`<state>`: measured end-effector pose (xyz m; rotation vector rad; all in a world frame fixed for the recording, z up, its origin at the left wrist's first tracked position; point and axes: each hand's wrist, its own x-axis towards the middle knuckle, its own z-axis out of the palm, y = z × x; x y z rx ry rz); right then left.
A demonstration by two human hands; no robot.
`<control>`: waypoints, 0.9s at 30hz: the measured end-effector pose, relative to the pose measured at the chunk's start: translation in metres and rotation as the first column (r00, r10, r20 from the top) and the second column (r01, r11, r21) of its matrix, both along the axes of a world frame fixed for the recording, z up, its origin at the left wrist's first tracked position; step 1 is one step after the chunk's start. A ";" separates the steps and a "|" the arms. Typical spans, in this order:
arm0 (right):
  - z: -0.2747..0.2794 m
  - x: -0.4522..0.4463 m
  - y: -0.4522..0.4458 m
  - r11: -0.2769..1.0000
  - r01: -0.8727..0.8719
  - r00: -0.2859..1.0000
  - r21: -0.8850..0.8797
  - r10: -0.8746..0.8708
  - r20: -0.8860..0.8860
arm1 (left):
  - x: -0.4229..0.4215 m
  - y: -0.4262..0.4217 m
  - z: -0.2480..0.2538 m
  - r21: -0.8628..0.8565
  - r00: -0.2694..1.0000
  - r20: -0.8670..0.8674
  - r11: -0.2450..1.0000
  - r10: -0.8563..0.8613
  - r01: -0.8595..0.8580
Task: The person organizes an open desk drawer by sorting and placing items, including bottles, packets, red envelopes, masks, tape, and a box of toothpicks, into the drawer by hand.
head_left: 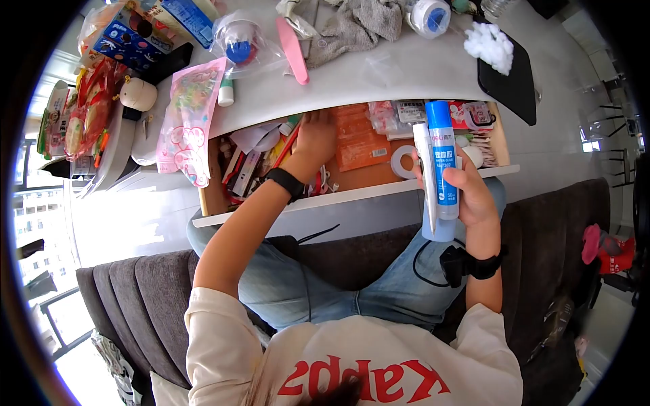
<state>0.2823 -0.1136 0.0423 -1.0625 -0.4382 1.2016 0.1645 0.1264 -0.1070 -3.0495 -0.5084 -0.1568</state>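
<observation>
My right hand [470, 193] is closed around a blue-capped glue bottle [445, 159], held upright above the right part of the open drawer [359, 191]. A slim white item [425, 172] is gripped alongside it, and a pale translucent blue piece [438, 229] shows below; I cannot tell whether that is a second bottle. My left hand [315, 145] reaches down into the drawer's left half, among pens, papers and small tools. Its fingertips are hidden, so whether they grip anything does not show. Orange packets [362, 139] lie just right of it.
A roll of tape [403, 162] lies in the drawer. On the white table [264, 91] above are a pink printed bag [191, 122], a pink file-like strip [292, 51], a grey cloth [355, 30] and a black board [511, 88] with white fluff [489, 47].
</observation>
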 end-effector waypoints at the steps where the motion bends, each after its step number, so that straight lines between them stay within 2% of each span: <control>1: -0.002 0.000 0.000 1.000 0.003 1.000 -0.004 -0.003 -0.004 | 0.000 -0.005 0.004 0.005 0.995 -0.059 0.997 0.082 -0.082; 4: -0.004 0.001 0.001 1.000 0.000 1.000 -0.029 0.000 -0.002 | -0.004 -0.012 0.022 -0.126 0.972 -0.213 0.984 0.101 -0.129; 7: -0.009 0.000 0.000 1.000 0.004 1.000 -0.011 -0.004 -0.020 | -0.020 -0.018 0.022 -0.131 0.994 -0.099 0.990 0.036 -0.049; 10: -0.005 -0.001 0.002 1.000 -0.007 0.999 -0.007 0.007 -0.035 | -0.023 -0.002 0.011 -0.028 0.966 -0.260 1.000 -0.015 0.008; 13: -0.007 -0.001 0.003 1.000 0.004 0.999 -0.014 -0.005 -0.046 | -0.027 0.005 -0.009 0.220 0.997 -0.081 0.975 -0.002 0.020; 16: -0.009 0.000 0.002 0.998 -0.009 1.000 -0.057 0.009 -0.011 | -0.023 0.007 -0.004 0.060 0.985 -0.156 0.996 0.071 -0.062; 19: -0.013 0.000 0.001 0.997 0.003 1.000 -0.081 -0.004 -0.009 | -0.022 0.008 -0.007 0.014 0.992 -0.105 0.998 0.068 -0.067; 22: -0.013 -0.001 0.002 0.997 0.007 0.999 -0.081 -0.009 -0.036 | -0.019 0.012 -0.013 0.027 0.989 -0.142 0.999 0.038 -0.034; 25: -0.015 -0.003 0.005 0.994 0.013 1.000 -0.107 -0.012 0.006 | -0.020 0.015 -0.021 0.047 0.998 0.011 0.997 -0.057 0.056; 27: -0.016 -0.004 0.006 0.994 0.008 1.000 -0.112 -0.007 0.013 | -0.019 0.012 -0.013 -0.031 0.998 -0.037 0.998 -0.056 0.055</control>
